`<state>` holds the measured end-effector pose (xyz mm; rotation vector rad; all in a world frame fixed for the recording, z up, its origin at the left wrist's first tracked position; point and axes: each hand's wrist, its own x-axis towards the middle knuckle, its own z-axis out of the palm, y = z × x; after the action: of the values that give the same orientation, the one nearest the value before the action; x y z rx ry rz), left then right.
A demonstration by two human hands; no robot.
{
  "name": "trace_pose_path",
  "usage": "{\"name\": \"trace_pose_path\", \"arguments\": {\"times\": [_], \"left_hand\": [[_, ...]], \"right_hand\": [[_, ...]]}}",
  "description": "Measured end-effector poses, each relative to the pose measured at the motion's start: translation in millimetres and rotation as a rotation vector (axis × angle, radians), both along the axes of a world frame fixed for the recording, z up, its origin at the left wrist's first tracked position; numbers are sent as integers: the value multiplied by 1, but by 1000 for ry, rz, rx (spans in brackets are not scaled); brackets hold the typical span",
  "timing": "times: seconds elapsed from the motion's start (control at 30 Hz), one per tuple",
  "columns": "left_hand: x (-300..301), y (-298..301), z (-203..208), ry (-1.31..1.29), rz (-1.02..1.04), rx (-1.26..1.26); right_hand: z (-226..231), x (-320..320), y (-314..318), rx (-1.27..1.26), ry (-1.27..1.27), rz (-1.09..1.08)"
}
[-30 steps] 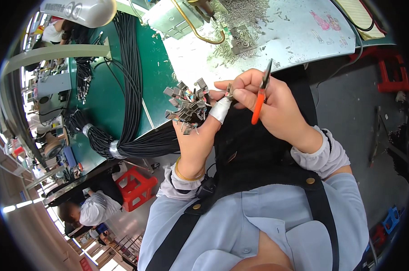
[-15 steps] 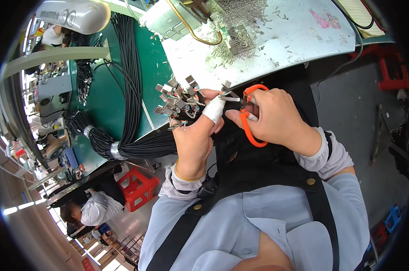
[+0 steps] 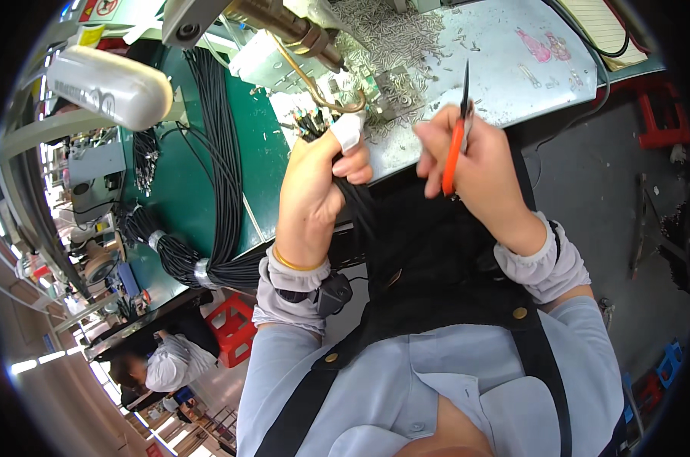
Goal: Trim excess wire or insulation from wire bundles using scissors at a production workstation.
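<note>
My left hand (image 3: 308,183), with white wrapping on its thumb, is closed round a bunch of black cables (image 3: 356,204). Their stripped ends and small metal connectors (image 3: 311,122) stick out above the fist, close to a machine's bent brass-coloured tube (image 3: 314,93). The loose cable lengths hang below the fist over my black apron. Orange-handled scissors (image 3: 453,156) are in my right hand (image 3: 483,160), their dark tip pointing away from me over the pale worktop. The scissors are apart from the cables. Some of my right fingers are blurred.
A machine head with a metal nozzle (image 3: 326,53) hangs over the worktop (image 3: 512,84), where many small metal pieces (image 3: 391,34) lie scattered. Bundled black cables (image 3: 215,137) lie on the green table (image 3: 257,145). Left stands a red stool (image 3: 234,327), near another person (image 3: 177,364).
My left hand has moved forward with the cables, up to the machine. The scissors have come away from the connectors and turned to point forward in my right hand.
</note>
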<state>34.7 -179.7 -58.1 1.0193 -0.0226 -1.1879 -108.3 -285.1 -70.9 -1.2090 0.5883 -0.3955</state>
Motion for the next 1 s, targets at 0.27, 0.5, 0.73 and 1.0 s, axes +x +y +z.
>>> {"name": "trace_pose_path", "arguments": {"times": [0.27, 0.5, 0.73, 1.0], "left_hand": [[11, -17, 7, -83, 15, 103], [20, -17, 7, -75, -24, 123], [23, -15, 5, -93, -36, 108], [18, -19, 10, -157, -39, 121]], "right_hand": [[1, 48, -32, -282, 52, 80], [-2, 55, -32, -252, 31, 68], [-6, 55, -34, -193, 8, 102], [-4, 54, -32, -198, 8, 98]]}}
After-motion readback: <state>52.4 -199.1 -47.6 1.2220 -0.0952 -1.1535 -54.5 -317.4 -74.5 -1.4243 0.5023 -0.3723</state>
